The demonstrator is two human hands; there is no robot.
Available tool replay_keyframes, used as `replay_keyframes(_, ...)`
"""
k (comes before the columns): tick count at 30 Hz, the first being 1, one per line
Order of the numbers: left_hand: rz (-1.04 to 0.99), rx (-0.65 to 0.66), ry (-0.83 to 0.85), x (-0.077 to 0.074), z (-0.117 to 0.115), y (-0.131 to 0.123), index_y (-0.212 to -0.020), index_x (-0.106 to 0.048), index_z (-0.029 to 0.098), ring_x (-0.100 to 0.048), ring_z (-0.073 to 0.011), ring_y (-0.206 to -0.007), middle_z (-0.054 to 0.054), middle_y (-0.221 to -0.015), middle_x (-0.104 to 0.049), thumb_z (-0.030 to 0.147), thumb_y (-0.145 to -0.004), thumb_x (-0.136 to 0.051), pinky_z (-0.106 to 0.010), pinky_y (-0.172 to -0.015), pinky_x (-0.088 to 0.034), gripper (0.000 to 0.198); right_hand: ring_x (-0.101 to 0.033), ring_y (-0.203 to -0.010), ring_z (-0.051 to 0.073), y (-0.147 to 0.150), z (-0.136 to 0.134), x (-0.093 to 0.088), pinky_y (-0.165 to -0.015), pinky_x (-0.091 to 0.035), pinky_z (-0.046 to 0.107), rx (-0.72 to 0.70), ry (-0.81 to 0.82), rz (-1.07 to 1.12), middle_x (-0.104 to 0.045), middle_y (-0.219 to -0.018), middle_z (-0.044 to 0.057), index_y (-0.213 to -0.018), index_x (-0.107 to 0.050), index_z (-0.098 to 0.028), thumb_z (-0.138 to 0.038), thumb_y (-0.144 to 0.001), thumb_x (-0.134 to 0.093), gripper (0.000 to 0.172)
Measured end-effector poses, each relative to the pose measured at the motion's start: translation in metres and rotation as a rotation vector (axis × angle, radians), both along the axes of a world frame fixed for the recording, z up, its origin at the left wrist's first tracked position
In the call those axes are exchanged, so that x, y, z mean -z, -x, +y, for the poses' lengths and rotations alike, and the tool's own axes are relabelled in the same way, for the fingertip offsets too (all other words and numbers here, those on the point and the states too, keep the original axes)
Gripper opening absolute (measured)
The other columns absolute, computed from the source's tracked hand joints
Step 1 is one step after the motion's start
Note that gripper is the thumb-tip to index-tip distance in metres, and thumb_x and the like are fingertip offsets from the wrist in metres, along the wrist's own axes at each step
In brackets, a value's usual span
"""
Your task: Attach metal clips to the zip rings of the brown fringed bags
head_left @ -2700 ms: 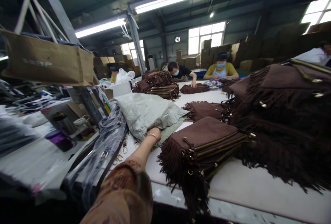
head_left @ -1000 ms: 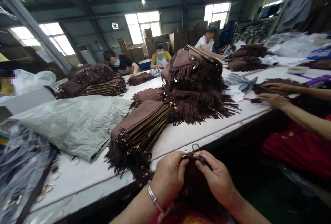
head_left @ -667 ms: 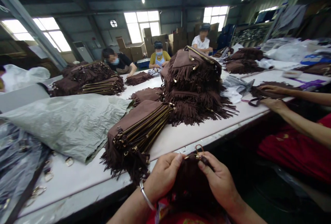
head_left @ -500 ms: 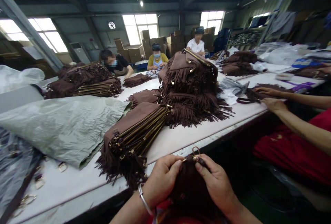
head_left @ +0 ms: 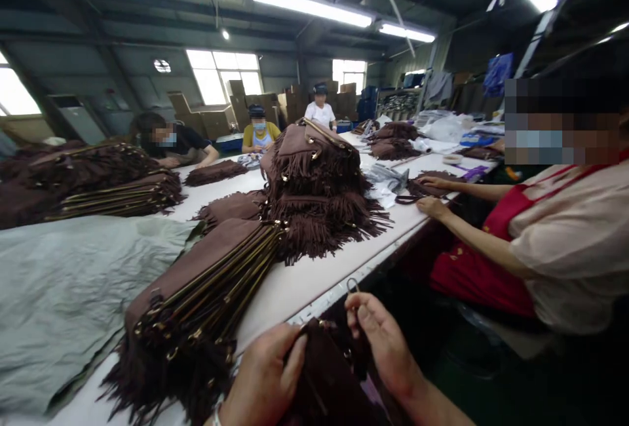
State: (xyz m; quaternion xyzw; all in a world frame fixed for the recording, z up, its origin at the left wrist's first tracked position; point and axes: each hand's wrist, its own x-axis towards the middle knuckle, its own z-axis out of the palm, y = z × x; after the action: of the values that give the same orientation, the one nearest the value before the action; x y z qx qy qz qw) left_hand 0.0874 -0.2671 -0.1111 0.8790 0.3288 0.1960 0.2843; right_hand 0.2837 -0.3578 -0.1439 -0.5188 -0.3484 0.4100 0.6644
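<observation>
Brown suede bag (head_left: pixel 327 383) sat low at the near edge of the tabletop (head_left: pixel 295 285), held between both hands. We found the left hand (head_left: pixel 263 377) with fingers clenched on the bag's upper edge. The right hand (head_left: pixel 386 344) had its fingers pinched on a metal ring (head_left: pixel 352 284) at the top corner. A fanned stack of matching bags (head_left: pixel 206 282) lay just left on the tabletop, and a taller fringed pile (head_left: pixel 319 196) stood beyond. A co-worker's hands (head_left: pixel 432 193) rested farther right.
</observation>
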Motion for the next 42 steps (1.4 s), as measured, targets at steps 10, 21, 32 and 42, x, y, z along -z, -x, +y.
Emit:
replay_keyframes(10, 0.216, 0.05, -0.179, -0.027, -0.012, -0.015, -0.079, -0.06, 0.02, -0.061, -0.0169, -0.069, -0.004, -0.078, -0.068, 0.027, -0.094, -0.044, -0.027, -0.062, -0.04, 0.024, -0.065, -0.098, 0.02, 0.002, -0.007, -0.012, -0.088, -0.054, 0.032, -0.041, 0.048, -0.496, -0.068, -0.107, 0.007, -0.115, -0.061, -0.022, -0.037, -0.09, -0.058, 0.029)
replay_keyframes(21, 0.217, -0.009, -0.086, -0.017, -0.021, -0.021, -0.084, -0.062, 0.023, -0.064, -0.0189, -0.071, -0.003, -0.079, -0.07, 0.03, -0.096, -0.039, -0.028, -0.064, -0.041, 0.027, -0.067, -0.093, 0.022, 0.014, -0.009, 0.002, -0.083, -0.056, 0.035, -0.013, -0.172, -1.056, -0.07, -0.101, 0.012, -0.129, -0.056, -0.014, -0.022, -0.095, -0.046, 0.037)
replay_keyframes(32, 0.015, 0.066, 0.287, -0.009, -0.009, -0.017, -0.098, -0.069, 0.023, -0.064, -0.0193, -0.082, -0.005, -0.093, -0.072, 0.036, -0.098, -0.036, -0.025, -0.073, -0.046, 0.035, -0.051, -0.06, 0.011, 0.025, -0.004, -0.017, -0.055, -0.039, 0.022, -0.133, 0.202, -0.541, -0.056, -0.066, -0.001, -0.083, -0.06, -0.018, -0.042, -0.096, -0.042, 0.033)
replay_keyframes(42, -0.074, 0.005, 0.383, -0.011, -0.013, -0.02, -0.082, -0.069, 0.019, -0.062, -0.021, -0.077, -0.006, -0.083, -0.071, 0.045, -0.094, -0.036, -0.027, -0.07, -0.047, 0.044, -0.061, -0.068, 0.014, 0.026, -0.004, -0.005, -0.06, -0.044, 0.023, -0.076, 0.143, -0.693, -0.066, -0.073, 0.002, -0.083, -0.062, -0.019, -0.035, -0.095, -0.043, 0.027)
